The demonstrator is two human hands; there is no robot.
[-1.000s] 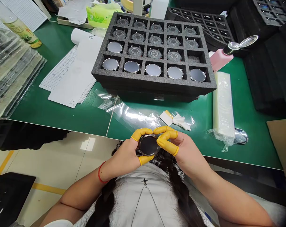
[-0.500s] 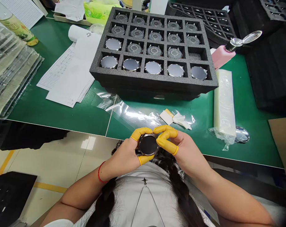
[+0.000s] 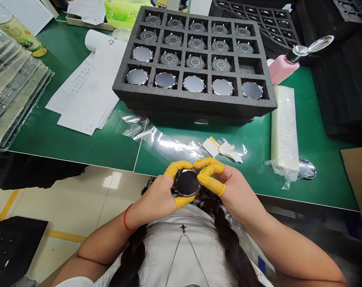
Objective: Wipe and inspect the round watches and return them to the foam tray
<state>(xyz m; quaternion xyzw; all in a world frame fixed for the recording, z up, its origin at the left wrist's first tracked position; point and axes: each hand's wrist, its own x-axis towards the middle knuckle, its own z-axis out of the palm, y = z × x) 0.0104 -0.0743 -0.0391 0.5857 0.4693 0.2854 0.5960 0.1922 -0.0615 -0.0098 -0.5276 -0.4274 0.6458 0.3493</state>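
Just off the table's front edge, a round watch case (image 3: 187, 183) with a dark face and metal rim is tilted up towards me. My left hand (image 3: 161, 195) grips it by the rim, finger above and thumb below, both in yellow finger cots. At its right edge, the yellow-covered thumb and fingers of my right hand (image 3: 225, 183) close against the rim; the exact contact there is partly hidden. Beyond my hands stands a black foam tray (image 3: 195, 99) whose compartments hold several watch cases, some face up, others back up. One compartment at the right holds no watch.
Clear plastic film (image 3: 166, 145) and a small white-and-yellow piece (image 3: 211, 146) lie before the tray. To the right are a wrapped white block (image 3: 284, 131) and a pink bottle (image 3: 282, 69). Papers (image 3: 91, 91) and stacked clear trays (image 3: 13, 91) occupy the left.
The view has shifted very slightly. Both hands and the watch case keep the same pose.
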